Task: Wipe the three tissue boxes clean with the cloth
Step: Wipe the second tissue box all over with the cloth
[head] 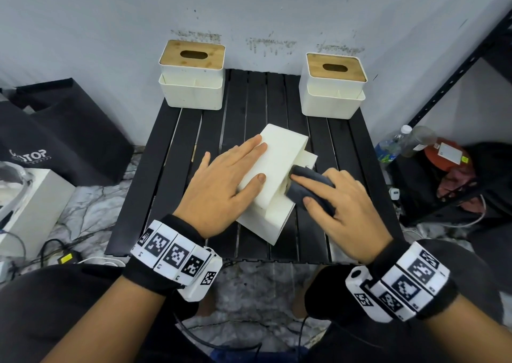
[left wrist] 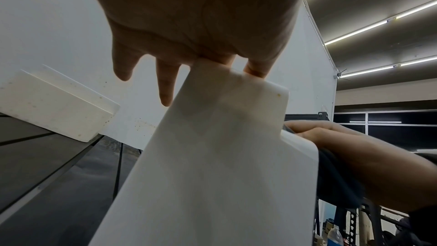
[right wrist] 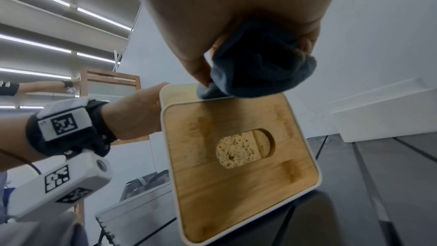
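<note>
the black slatted table (head: 177, 152) runs under both hands, its near edge partly hidden by the wrist bands. on its middle the tipped tissue box (head: 279, 166) lies on its side, smooth white plastic; its bamboo lid with an oval slot shows only in the right wrist view. two upright tissue boxes (head: 191, 75) (head: 333, 85) stand at the far corners. the left hand (head: 225, 181) lies flat on the tipped box, fingers spread. the right hand (head: 342, 210) grips the dark fuzzy cloth (head: 310, 189), bunched against the box's ledge; its fingertips are mostly buried.
</note>
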